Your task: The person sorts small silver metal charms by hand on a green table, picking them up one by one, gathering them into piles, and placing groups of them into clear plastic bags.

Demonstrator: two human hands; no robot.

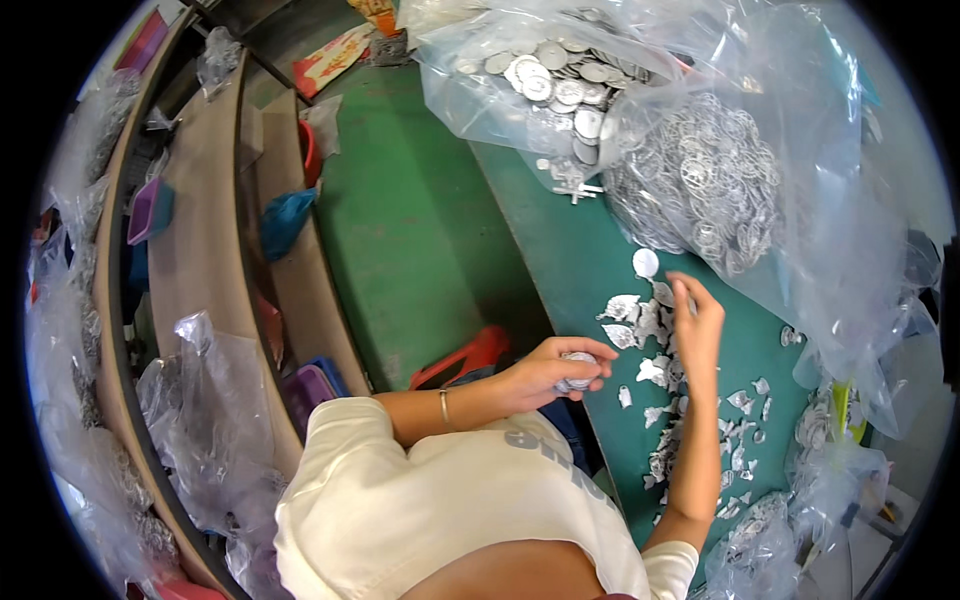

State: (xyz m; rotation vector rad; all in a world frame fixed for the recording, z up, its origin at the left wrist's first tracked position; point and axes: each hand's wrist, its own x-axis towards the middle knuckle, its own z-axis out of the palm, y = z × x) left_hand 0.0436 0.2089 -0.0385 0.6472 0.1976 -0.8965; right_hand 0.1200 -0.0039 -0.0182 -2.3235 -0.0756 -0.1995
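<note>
My left hand (552,372) is closed around a few round silver metal pieces (577,371), held just off the table's near edge. Over the green table (540,240), my right hand (699,318) is closed, with its fingertips bent down at a pile of flat silver metal pieces (648,320). What those fingers pinch, if anything, is hidden. A pale round disc (645,263) lies just beyond the fingertips. Leaf-shaped pieces (619,336) spread between the two hands. Under and beside my right forearm lie many small silver charms (738,458).
At the far side, a clear plastic bag (450,90) holds silver discs (570,90). Another bagged heap has openwork silver rings (695,180). A red stool (465,358) stands by the table edge. Wooden shelves (195,260) with bags and bins line the left.
</note>
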